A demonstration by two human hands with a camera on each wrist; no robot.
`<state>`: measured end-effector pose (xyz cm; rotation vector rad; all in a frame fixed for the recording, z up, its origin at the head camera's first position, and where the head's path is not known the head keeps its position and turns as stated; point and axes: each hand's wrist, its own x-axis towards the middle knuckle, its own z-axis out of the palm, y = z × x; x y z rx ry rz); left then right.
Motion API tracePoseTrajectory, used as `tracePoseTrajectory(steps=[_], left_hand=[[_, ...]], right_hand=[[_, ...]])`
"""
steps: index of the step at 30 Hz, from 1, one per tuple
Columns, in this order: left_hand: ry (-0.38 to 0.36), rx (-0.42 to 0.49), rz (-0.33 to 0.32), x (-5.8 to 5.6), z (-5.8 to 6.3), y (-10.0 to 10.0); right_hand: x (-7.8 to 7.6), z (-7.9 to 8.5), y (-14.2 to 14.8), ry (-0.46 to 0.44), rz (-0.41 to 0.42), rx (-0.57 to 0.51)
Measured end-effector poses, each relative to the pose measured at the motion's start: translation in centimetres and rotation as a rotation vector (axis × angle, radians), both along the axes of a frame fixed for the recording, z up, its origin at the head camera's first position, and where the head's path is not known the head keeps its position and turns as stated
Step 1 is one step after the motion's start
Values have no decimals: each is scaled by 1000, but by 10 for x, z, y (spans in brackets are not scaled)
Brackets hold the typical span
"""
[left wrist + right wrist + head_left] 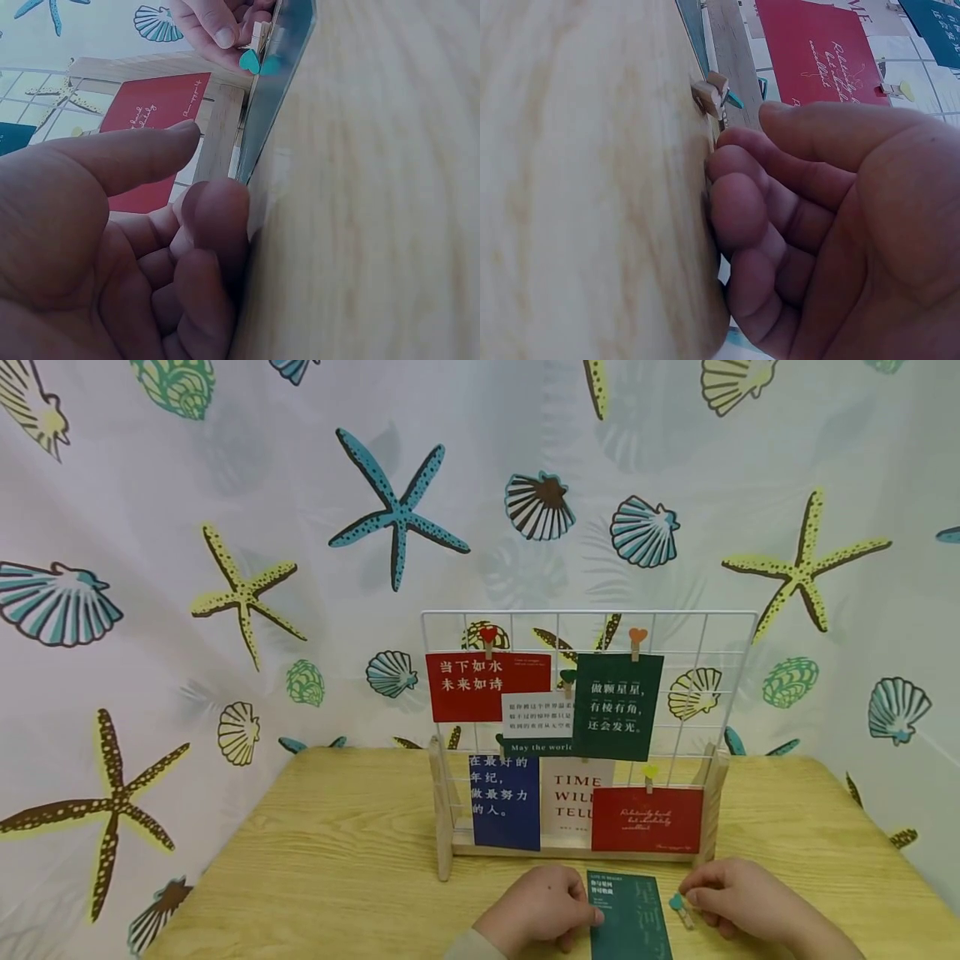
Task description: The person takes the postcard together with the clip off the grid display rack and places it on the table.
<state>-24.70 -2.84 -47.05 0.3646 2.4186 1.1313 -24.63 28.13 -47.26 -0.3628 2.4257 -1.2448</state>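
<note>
Your two hands are down at the table (322, 852), one on each side of a single loose card (630, 922), green, lying flat in front of the rack (444, 835). Your left hand (542, 906) grasps nothing: its loosely bent fingers touch the card's left edge, thumb apart from them. Your right hand (738, 900) is relaxed too, thumb lifted off the bent fingers, its fingertips just beside one teal clip (681, 912). That clip lies on the table near the card's right edge, its heart toward the rack.

Six cards hang on the rack: two red (465, 703), one green (615, 745), one blue (506, 828), one white-and-green (534, 725) and one pale (573, 802) reading "TIME WILL TELL". You can count five hearts there: one red (488, 634), one orange (638, 635), one yellow (650, 771) and two dark green (567, 677), partly covered. One patterned curtain (480, 410) stands behind.
</note>
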Motion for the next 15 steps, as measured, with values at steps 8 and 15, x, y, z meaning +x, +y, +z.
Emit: tracePoseTrajectory(steps=[8,15], left_hand=[[-11,16,3,-1,2,0],[16,50,10,-2,3,-1]], right_hand=[[0,4,-2,2,-18,27],[1,4,-1,6,-12,5]])
